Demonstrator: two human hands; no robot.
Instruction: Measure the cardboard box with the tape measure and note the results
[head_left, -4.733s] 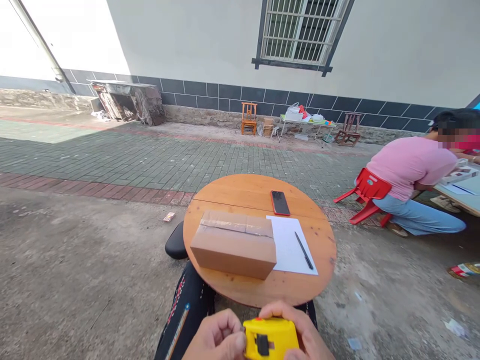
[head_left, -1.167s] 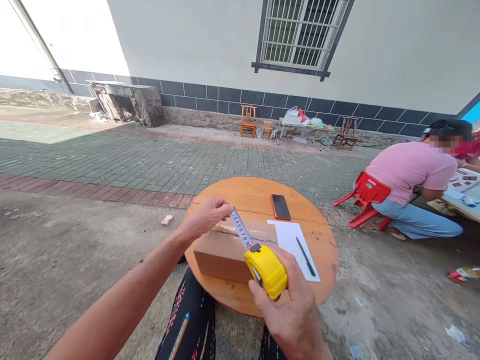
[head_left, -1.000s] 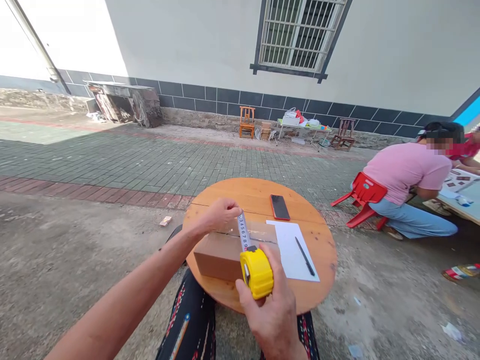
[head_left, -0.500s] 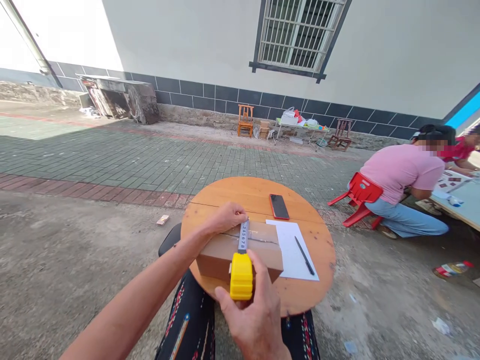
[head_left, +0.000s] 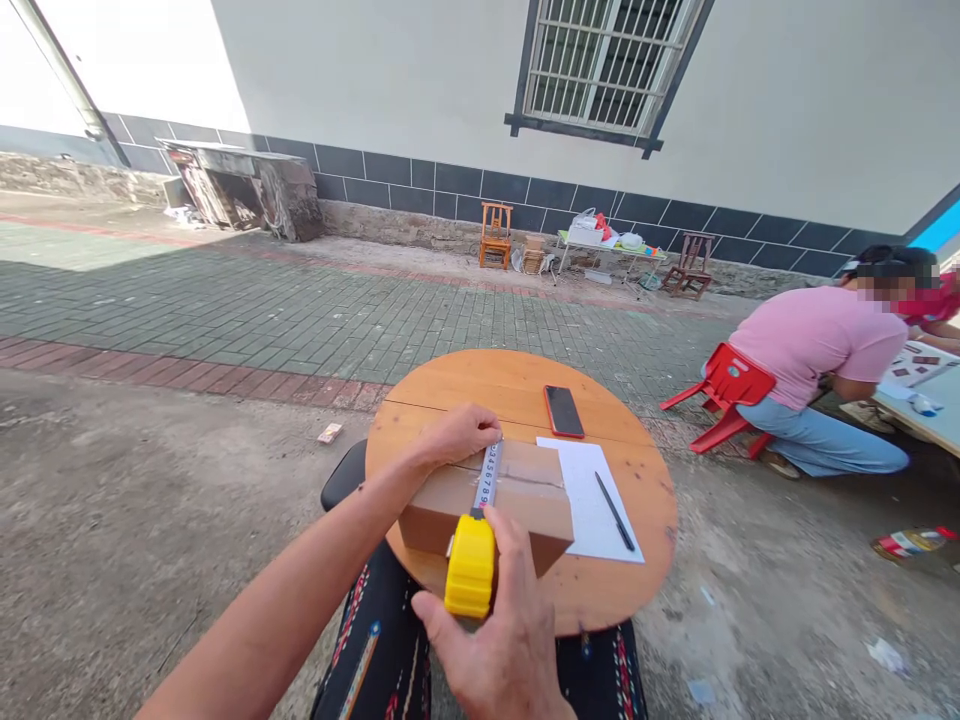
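Observation:
A brown cardboard box [head_left: 525, 490] rests on a round wooden table [head_left: 622, 400]. Across its top runs the silver blade of a yellow tape measure [head_left: 471, 568], numbers facing up. My left hand [head_left: 461, 435] pinches the blade's end at the box's far edge. The tape measure's case is in my right hand [head_left: 502, 630], thumb on the left and fingers on the right, just off the box's near edge. Right of the box lie a white sheet of paper [head_left: 589, 510], a black pen [head_left: 615, 512] on it, and a phone [head_left: 564, 411] behind.
My legs are under the table's near edge. At the right, a person in a pink shirt [head_left: 817, 330] sits on a red plastic chair [head_left: 739, 375] beside another table. A bottle [head_left: 911, 541] lies on the ground there. Chairs and a loaded folding table [head_left: 611, 245] stand along the wall.
My right hand has drawn the tape case slightly nearer and to the left, so more blade shows and it slants more. My left hand stays at the box's far edge. The view shifted slightly.

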